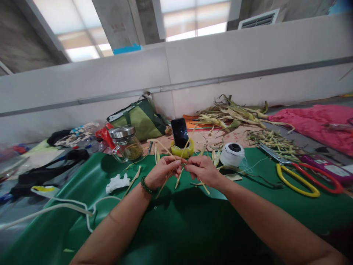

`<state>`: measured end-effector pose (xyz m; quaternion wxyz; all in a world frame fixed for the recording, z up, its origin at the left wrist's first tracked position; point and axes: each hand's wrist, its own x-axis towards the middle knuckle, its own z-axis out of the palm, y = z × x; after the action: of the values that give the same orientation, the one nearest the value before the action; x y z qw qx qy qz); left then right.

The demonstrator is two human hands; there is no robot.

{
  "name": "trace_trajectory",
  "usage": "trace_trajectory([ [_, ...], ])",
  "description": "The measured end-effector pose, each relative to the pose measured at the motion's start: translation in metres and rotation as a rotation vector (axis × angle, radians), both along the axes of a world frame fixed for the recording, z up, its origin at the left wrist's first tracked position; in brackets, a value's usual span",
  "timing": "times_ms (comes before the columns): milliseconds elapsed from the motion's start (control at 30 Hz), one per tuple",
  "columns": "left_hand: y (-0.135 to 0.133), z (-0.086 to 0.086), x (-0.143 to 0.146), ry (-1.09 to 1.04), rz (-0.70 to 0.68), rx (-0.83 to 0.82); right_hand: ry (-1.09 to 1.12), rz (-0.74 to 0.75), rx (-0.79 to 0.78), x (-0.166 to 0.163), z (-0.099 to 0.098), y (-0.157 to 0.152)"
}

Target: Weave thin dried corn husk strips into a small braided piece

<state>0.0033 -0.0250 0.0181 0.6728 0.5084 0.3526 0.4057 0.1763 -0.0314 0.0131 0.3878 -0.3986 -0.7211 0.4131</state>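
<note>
Above a green mat [171, 221], my left hand [162, 171] and my right hand [203, 170] meet at the fingertips. Both are closed in a pinch on thin pale leaf strips [178, 176] that cross between them and hang down towards the mat. A green bead bracelet [146, 186] circles my left wrist. Just behind the hands a black phone [179, 132] stands upright in a yellow tape roll [182, 150]. A white spool of thread [232, 154] sits to the right of it, its thread trailing across the mat.
Yellow- and red-handled shears [302, 176] lie at the right, a lidded glass jar [126, 143] and a green bag [140, 117] at the back left. Dried husks [234, 116] are piled at the back, beside pink cloth [317, 123]. White tissue [117, 183] and cord [55, 209] lie left.
</note>
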Motion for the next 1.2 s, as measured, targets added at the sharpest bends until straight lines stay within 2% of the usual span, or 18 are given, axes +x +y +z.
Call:
trace_trajectory([
  [167, 0.002, 0.003, -0.002, 0.198, 0.107, 0.12, -0.047, 0.048, -0.041, 0.003, 0.003, 0.001],
  [333, 0.007, 0.002, -0.006, 0.285, 0.164, 0.093, -0.114, 0.045, -0.084, 0.012, 0.01, 0.007],
  [500, 0.01, 0.001, -0.011, 0.218, 0.102, -0.03, -0.123, 0.058, -0.174, 0.015, 0.012, 0.01],
  [567, 0.009, 0.003, -0.011, 0.19, 0.082, -0.055, -0.134, 0.058, -0.163, 0.014, 0.01, 0.009],
  [833, 0.003, 0.005, -0.009, 0.299, 0.097, 0.056, -0.196, 0.122, 0.033, 0.018, 0.007, 0.009],
  [1000, 0.004, 0.006, -0.014, 0.304, 0.045, 0.033, -0.213, 0.192, -0.041, 0.027, 0.008, 0.016],
  [1200, 0.0, 0.005, -0.009, 0.301, -0.041, 0.015, -0.062, 0.101, 0.043, 0.016, 0.0, 0.023],
])
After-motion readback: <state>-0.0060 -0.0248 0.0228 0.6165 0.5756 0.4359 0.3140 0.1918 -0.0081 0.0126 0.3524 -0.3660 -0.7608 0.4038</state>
